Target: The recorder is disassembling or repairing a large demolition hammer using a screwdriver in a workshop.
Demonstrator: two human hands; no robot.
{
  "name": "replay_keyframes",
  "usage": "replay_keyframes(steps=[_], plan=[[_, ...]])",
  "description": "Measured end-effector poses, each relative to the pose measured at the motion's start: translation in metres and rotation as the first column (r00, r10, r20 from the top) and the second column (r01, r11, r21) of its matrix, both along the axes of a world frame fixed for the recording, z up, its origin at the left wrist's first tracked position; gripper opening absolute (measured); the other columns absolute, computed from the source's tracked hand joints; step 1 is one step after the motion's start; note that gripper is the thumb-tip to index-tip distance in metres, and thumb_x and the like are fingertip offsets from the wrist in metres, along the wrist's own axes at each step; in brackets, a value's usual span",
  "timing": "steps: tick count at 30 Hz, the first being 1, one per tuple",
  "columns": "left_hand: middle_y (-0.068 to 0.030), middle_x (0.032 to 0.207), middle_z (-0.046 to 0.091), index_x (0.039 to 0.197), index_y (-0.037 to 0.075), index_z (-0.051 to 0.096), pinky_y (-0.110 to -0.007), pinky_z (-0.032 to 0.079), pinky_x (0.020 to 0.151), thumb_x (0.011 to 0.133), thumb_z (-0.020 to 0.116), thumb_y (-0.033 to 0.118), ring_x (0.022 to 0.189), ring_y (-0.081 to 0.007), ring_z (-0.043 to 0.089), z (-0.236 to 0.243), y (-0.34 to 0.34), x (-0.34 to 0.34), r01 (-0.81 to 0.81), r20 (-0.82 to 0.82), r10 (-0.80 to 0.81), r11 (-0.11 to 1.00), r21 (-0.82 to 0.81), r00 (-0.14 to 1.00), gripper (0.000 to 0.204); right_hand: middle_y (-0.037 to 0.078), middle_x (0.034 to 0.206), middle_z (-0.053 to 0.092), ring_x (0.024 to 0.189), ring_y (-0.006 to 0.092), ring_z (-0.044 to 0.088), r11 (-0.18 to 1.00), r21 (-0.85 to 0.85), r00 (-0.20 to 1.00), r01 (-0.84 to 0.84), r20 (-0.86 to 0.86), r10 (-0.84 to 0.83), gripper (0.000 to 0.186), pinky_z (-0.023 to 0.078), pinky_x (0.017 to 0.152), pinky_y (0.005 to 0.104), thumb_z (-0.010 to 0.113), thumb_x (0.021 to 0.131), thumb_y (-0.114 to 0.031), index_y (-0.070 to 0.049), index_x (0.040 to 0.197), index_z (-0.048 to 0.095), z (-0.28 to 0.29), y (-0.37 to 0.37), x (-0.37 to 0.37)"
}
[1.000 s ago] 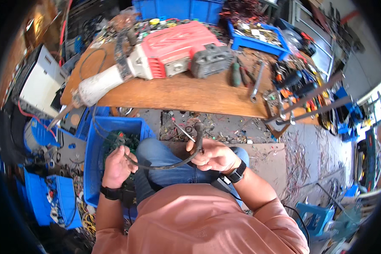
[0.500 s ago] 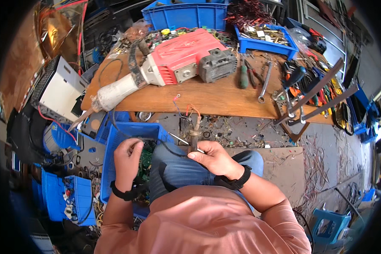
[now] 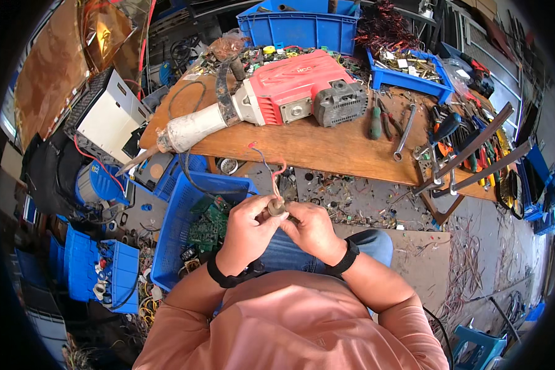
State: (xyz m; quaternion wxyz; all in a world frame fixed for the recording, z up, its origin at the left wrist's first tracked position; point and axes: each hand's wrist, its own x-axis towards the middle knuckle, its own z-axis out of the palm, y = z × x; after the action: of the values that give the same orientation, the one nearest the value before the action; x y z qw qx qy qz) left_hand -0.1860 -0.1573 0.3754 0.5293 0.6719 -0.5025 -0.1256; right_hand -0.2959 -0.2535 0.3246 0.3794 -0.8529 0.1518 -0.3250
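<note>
My left hand [image 3: 250, 228] is closed on a grimy fitting [image 3: 277, 206] at the end of a dark cable, in front of my lap. My right hand [image 3: 311, 228] is closed on the same cable end just beside it. Thin red and blue wires [image 3: 276, 172] stick up from the fitting, with a small terminal at one tip. A red and grey power tool [image 3: 300, 80] with a pale cylindrical front and a long bit lies on the wooden bench [image 3: 314, 160] beyond my hands, a dark cable hanging near its front end.
A blue bin of green circuit boards [image 3: 170, 231] sits left of my legs. Screwdrivers, pliers, a wrench [image 3: 404, 132] and other tools crowd the bench's right side. Blue crates [image 3: 296, 31] stand at its back. A white appliance case [image 3: 98, 117] is at left; scattered scrap covers the floor [image 3: 333, 191].
My left hand has moved right and up to grip the cable end beside my right hand. The fitting and wires now point upward. The thin metal rod in my right hand earlier is now hidden.
</note>
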Motion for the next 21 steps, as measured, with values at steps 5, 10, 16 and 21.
replay_keyframes(steps=[5, 10, 16, 21], plan=[[-0.0046, 0.074, 0.055, 0.089, 0.001, 0.061, -0.024, 0.041, 0.057, 0.075, 0.066, 0.005, 0.062, -0.0099, 0.050, -0.008, 0.006, 0.017, -0.004, -0.076, 0.006, 0.999, 0.034, 0.997, 0.015, 0.018, 0.084, 0.062, 0.077, 0.0364, 0.060, 1.000, -0.003, 0.999, 0.005, 0.042, -0.005, 0.020, 0.048, 0.066, 0.0407, 0.063, 0.078, -0.017, -0.002, 0.092, 0.061, 0.006, 0.005, -0.001], [0.0008, 0.084, 0.055, 0.094, 0.001, 0.056, -0.019, 0.040, 0.067, 0.080, 0.061, 0.000, 0.073, -0.0053, 0.048, 0.000, 0.020, 0.034, 0.050, -0.085, -0.041, 0.993, 0.103, 0.995, 0.016, 0.018, 0.085, 0.063, 0.077, 0.0281, 0.061, 0.901, 0.418, 0.988, 0.121, 0.035, -0.149, 0.016, 0.047, 0.070, 0.0332, 0.054, 0.087, -0.011, 0.002, 0.094, 0.060, -0.009, -0.003, -0.021], [-0.0006, 0.084, 0.057, 0.094, 0.002, 0.056, -0.023, 0.042, 0.069, 0.082, 0.057, 0.002, 0.076, -0.0078, 0.051, 0.010, 0.060, 0.091, -0.242, 0.053, 0.237, 0.963, 0.122, 0.970, 0.013, -0.003, 0.055, 0.040, 0.045, 0.0075, 0.038, 0.294, 0.954, 0.987, -0.062, 0.102, -0.124, 0.023, 0.037, 0.044, 0.0236, 0.047, 0.093, -0.021, -0.002, 0.083, 0.055, -0.059, -0.037, -0.072], [-0.0078, 0.080, 0.060, 0.100, -0.001, 0.057, -0.029, 0.044, 0.067, 0.081, 0.059, 0.007, 0.072, -0.0142, 0.054, 0.031, 0.133, 0.152, -0.421, 0.287, 0.323, 0.808, 0.412, 0.902, 0.020, 0.000, 0.058, 0.044, 0.047, 0.0108, 0.040, 0.250, 0.968, 0.963, 0.014, 0.055, -0.265, 0.020, 0.040, 0.045, 0.0260, 0.049, 0.092, -0.019, -0.002, 0.081, 0.053, -0.086, -0.046, -0.124]])
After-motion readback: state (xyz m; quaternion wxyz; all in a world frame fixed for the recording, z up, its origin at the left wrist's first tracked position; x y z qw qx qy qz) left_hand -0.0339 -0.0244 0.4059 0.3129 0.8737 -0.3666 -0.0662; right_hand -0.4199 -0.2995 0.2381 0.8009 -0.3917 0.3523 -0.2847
